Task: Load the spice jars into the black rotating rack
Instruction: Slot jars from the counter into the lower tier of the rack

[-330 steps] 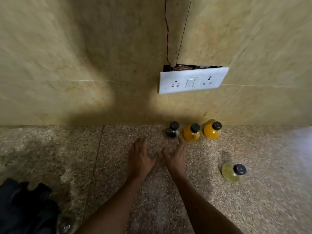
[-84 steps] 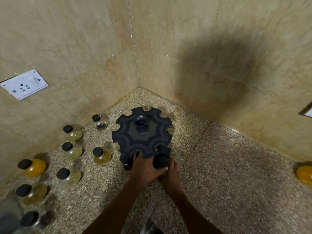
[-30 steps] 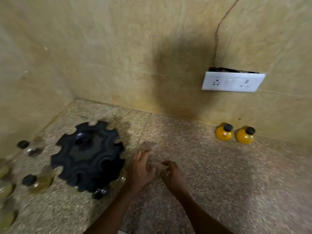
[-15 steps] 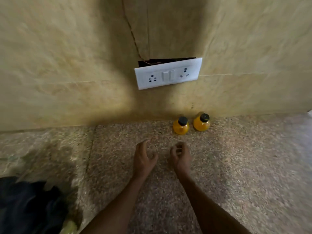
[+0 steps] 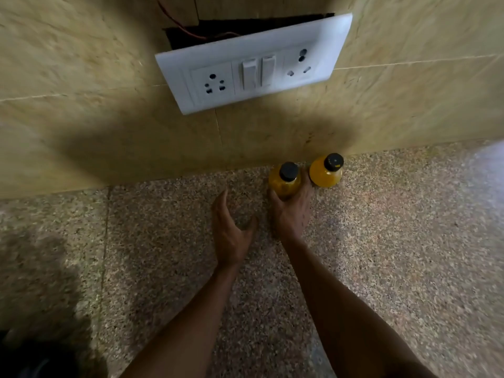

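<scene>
At the far left edge I see only a dark shape on the speckled counter, too dim for me to name. My left hand hovers just above the counter, fingers loosely spread and holding nothing. Next over, my right hand has its fingers wrapped round the base of the nearer spice jar, which stands by the tiled wall under the loose socket plate. The second jar stands just beside it on the right, nearly touching my fingertips, so I judge a careless lift could knock it over. The low grip could also let the jar tip. Both jars are round-bodied, clear, filled with yellow-orange powder and capped in black. The rack is out of view
</scene>
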